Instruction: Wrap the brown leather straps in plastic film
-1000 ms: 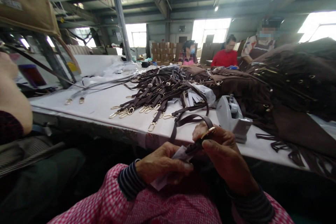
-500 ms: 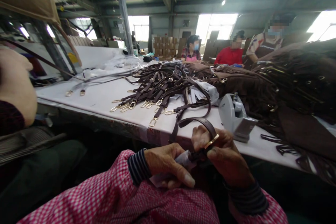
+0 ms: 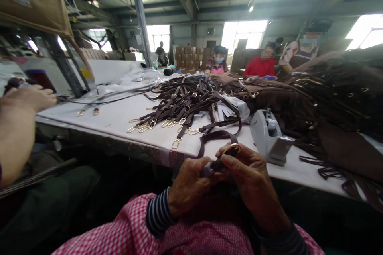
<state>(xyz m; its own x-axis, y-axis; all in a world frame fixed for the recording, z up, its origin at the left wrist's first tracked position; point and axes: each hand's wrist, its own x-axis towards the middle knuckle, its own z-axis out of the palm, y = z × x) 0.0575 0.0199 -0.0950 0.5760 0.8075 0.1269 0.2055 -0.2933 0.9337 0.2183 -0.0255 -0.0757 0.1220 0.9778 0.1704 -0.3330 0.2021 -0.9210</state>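
Note:
A dark brown strap [image 3: 220,135] with a gold-coloured metal fitting [image 3: 234,145] runs off the table edge into my hands. My left hand [image 3: 191,181] is closed around its lower part, where a pale wrapping [image 3: 207,170] shows between the fingers. My right hand [image 3: 251,169] pinches the strap just below the fitting, thumb on top. The two hands are close together above my lap, and their fingers hide part of the strap. Beyond them, a heap of similar straps [image 3: 191,99] lies on the table, several gold clasps [image 3: 176,143] pointing toward me.
The white table [image 3: 119,115] has a grey tape dispenser [image 3: 266,135] near my right hand. Dark brown bags [image 3: 335,107] are piled at the right. A co-worker's arm [image 3: 18,119] reaches in from the left. Other people [image 3: 260,65] sit or stand across the table.
My left hand has moved up and closed in around the wrapped part, nearer my right hand. The fitting has shifted slightly left. The co-worker's hand at left has come into view.

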